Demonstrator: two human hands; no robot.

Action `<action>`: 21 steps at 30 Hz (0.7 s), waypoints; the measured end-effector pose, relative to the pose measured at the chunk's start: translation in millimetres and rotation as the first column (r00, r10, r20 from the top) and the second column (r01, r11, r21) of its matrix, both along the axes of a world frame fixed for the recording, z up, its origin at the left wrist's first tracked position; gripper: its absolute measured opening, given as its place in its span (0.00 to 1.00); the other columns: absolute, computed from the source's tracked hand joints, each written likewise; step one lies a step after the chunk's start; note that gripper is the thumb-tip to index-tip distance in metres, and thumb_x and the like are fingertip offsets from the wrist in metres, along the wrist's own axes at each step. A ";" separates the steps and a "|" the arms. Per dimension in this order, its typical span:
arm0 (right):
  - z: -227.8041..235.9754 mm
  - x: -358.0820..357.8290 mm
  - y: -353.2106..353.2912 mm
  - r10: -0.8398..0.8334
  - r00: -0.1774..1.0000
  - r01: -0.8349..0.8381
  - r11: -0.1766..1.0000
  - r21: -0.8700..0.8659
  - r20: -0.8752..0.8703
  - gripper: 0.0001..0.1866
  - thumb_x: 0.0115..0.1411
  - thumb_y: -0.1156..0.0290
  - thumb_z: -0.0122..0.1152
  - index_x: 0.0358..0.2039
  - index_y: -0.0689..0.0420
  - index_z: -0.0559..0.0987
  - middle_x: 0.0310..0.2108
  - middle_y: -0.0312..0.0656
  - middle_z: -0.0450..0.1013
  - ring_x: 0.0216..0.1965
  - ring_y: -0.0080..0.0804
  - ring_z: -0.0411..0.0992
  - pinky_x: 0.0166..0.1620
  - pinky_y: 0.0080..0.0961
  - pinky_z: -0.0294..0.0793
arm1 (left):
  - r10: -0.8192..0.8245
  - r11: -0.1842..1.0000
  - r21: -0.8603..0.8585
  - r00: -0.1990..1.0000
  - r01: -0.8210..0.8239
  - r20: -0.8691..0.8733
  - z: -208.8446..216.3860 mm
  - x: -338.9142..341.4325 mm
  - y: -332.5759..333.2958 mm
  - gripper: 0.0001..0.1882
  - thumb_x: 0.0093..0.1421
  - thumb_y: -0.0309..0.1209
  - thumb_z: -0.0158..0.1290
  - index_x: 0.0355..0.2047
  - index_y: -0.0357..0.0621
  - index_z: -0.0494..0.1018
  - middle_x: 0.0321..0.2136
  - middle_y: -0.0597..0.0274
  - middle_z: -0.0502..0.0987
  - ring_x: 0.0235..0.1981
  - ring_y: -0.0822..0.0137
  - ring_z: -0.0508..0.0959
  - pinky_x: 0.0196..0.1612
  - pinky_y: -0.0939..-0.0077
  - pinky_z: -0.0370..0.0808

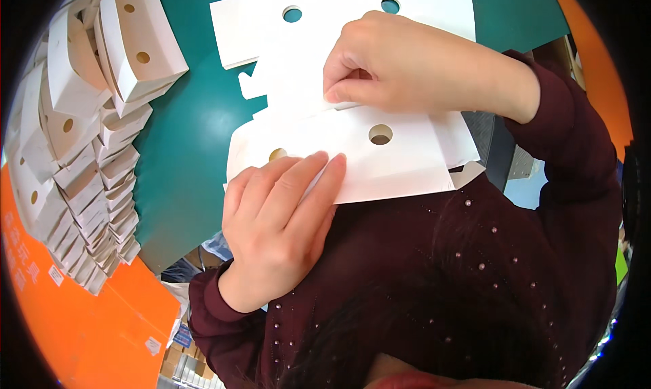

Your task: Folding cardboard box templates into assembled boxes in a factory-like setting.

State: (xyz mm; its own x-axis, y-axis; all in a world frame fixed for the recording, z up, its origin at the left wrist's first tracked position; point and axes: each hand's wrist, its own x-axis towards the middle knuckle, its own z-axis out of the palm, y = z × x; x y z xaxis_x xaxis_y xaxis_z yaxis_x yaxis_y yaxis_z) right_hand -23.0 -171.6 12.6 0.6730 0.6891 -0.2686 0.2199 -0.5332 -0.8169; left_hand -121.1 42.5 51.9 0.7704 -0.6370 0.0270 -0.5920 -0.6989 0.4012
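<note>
A partly folded white cardboard box (pixel 413 135) with round holes lies in front of me, its near wall bent down toward my body. My left hand (pixel 274 223) rests on its near left part, fingers stretched out over the card beside one hole; the thumb is hidden. At the box's far edge, my right hand (pixel 386 64) is closed, thumb and fingertips pinched together on the card by a narrow slot. Exactly what lies between those fingertips is partly hidden. Beyond the box, flat white cardboard blanks (pixel 251 33) with cut-out holes and tabs are spread out, partly under my right hand.
Several folded white boxes (pixel 139 50) stand nested in a tall pile at the left, on the green table (pixel 180 165) and over an orange surface (pixel 88 328). A dark object (pixel 491 145) sits at the right of the box. Another orange surface (pixel 600 57) borders the far right.
</note>
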 end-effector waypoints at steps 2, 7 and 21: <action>0.7 -3.2 -0.1 -0.023 0.999 0.022 1.000 0.009 0.039 0.08 0.57 0.74 0.59 0.30 0.67 0.82 0.24 0.50 0.77 0.22 0.37 0.74 0.30 0.26 0.72 | 0.010 1.000 -0.018 1.000 -0.010 0.018 0.4 -2.3 1.8 0.21 0.42 0.27 0.63 0.41 0.45 0.80 0.41 0.62 0.77 0.41 0.62 0.76 0.44 0.68 0.69; -8.2 -6.0 -1.6 -0.031 0.987 0.020 0.997 0.068 0.160 0.08 0.57 0.75 0.59 0.29 0.66 0.82 0.23 0.49 0.77 0.22 0.37 0.74 0.30 0.27 0.73 | 0.056 0.998 0.020 0.998 -0.055 -0.025 1.4 1.8 -2.7 0.25 0.41 0.26 0.63 0.44 0.46 0.78 0.43 0.62 0.78 0.41 0.59 0.77 0.41 0.68 0.71; -0.9 11.0 9.2 0.117 0.991 -0.121 0.990 -0.070 -0.061 0.08 0.54 0.74 0.61 0.28 0.66 0.83 0.21 0.45 0.77 0.20 0.30 0.72 0.27 0.23 0.71 | 0.088 0.990 0.105 0.996 -0.090 0.027 -2.0 -18.0 -7.8 0.30 0.39 0.24 0.62 0.48 0.46 0.77 0.47 0.59 0.78 0.47 0.55 0.77 0.47 0.65 0.75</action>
State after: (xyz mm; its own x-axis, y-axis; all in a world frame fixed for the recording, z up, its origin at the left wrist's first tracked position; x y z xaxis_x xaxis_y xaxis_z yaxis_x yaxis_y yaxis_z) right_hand -12.0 -162.5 11.6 0.5694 0.7405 -0.3570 0.2398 -0.5650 -0.7895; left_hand -139.1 34.7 49.9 0.8241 -0.5661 -0.0192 -0.5336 -0.7873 0.3089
